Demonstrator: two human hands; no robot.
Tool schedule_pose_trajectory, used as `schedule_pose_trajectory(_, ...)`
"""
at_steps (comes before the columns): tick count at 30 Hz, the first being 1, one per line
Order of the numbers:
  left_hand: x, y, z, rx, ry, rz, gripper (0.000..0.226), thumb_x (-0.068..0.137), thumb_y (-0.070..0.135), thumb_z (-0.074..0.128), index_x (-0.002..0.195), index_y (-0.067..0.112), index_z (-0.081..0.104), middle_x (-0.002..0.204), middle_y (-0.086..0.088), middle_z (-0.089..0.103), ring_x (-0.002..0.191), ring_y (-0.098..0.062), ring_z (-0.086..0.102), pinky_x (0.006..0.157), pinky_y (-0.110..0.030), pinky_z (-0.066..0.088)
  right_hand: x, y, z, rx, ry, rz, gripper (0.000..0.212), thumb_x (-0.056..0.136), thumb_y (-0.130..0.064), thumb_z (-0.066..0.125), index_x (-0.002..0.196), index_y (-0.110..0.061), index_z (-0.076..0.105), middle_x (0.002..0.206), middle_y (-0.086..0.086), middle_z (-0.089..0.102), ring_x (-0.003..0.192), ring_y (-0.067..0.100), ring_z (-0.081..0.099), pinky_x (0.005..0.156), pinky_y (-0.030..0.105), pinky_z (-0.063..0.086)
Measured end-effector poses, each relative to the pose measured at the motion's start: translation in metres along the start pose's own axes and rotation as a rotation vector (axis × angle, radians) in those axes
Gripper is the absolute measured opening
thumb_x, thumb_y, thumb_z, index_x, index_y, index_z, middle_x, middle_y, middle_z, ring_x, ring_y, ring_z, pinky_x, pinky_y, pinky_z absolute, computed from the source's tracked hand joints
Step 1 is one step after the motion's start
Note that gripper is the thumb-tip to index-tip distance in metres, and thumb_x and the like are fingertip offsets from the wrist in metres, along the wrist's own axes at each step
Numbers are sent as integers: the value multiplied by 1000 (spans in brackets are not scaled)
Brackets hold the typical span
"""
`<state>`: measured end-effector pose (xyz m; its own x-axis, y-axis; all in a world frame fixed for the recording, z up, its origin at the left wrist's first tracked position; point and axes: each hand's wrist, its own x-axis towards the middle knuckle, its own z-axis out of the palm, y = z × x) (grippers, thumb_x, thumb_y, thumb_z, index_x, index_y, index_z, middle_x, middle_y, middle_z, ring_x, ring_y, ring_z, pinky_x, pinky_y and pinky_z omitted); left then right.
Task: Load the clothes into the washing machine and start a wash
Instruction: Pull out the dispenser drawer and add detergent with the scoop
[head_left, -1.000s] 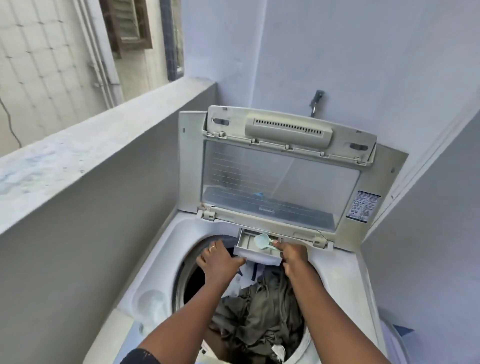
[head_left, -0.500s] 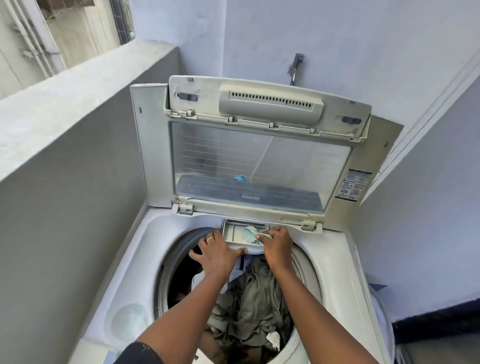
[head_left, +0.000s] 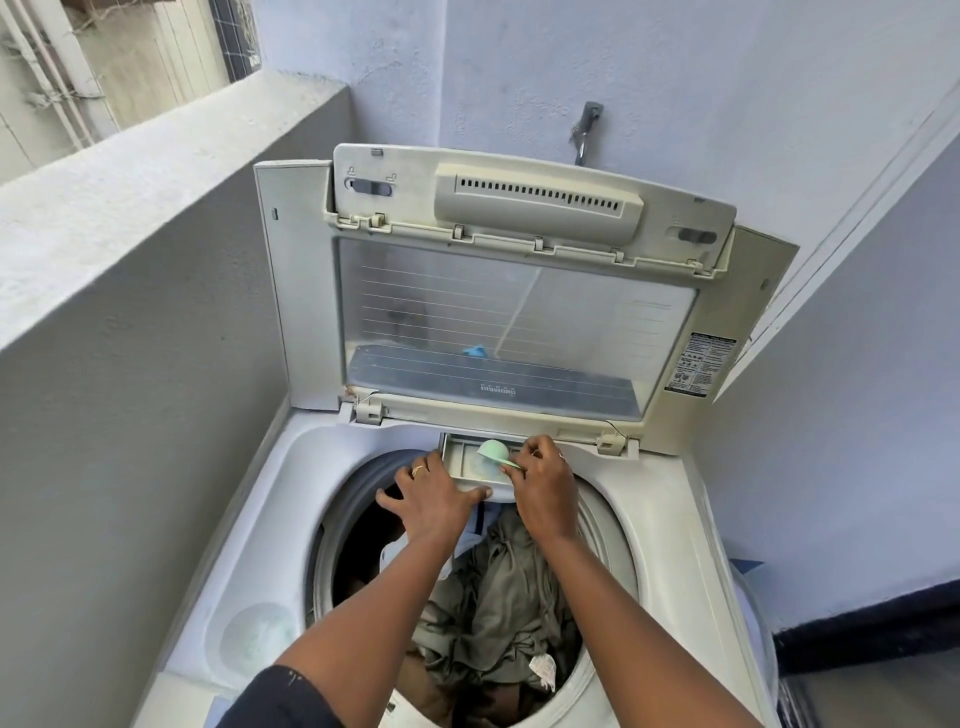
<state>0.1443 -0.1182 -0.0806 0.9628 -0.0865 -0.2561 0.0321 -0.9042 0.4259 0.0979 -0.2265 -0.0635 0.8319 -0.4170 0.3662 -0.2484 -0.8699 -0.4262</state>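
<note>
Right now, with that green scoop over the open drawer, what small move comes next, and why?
Probably lift the scoop clear: the right hand pinches it, bowl tipped over the detergent drawer, and the left hand rests on the drawer's front, ready to push.

- Sticker (head_left: 698, 364), right frame of the raised lid (head_left: 291, 291): black-and-white panel of pictograms and small print, too small to read.
- Printed word (head_left: 497, 389), lower band of the lid's window: one short line, seen upside down, letters not legible.
- Faint printed lines (head_left: 652, 312), right part of the window: unreadable.
</note>
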Motion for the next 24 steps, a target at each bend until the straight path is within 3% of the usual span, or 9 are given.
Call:
schedule_pose_trajectory(4,-1,1,0,6,0,-11,79,73,65,61,134,23,36,142,-3,42,136,-27,27,106,-59,16,0,2,-2,-20,29,-26,21,54,-8,88,67,-7,71,74,5,61,56,24,61,46,28,49)
schedule_pose_trajectory(8,-6,2,-2,-17,8,-18,79,73,64,62,134,23,36,143,-3,41,135,-27,28,106,-58,17,-3,3,-2,23,21,42,15,65,-9,82,75,-4,72,82,6,62,65,28,63,52,33,52)
schedule_pose_trajectory(14,-17,1,-12,-37,8,-15,80,74,62,63,138,23,32,145,-4,38,137,-28,26,107,-56,18,2,-4,-16,252,-35,394,26,82,-19,71,99,1,72,106,10,61,95,24,58,71,21,35)
schedule_pose_trajectory(17,-25,-3,-20,-61,20,-26,80,74,60,64,138,24,32,145,-4,38,137,-28,25,107,-56,18,4,-7,-21,569,-20,617,24,77,-16,75,91,3,73,89,10,67,80,21,58,60,25,34)
schedule_pose_trajectory(20,-33,-10,-28,-84,41,-46,76,79,56,62,140,22,30,146,-4,36,139,-28,24,108,-57,17,1,-13,-25,930,-14,884,13,72,-11,78,78,-4,69,67,0,55,67,18,49,50,24,33)
schedule_pose_trajectory(24,-50,-21,-40,-100,115,-64,68,85,48,59,139,19,31,143,-6,40,137,-29,25,108,-59,17,-12,-22,-34,1126,-113,1027,12,75,-6,75,74,-8,63,61,2,52,45,9,38,37,18,26)
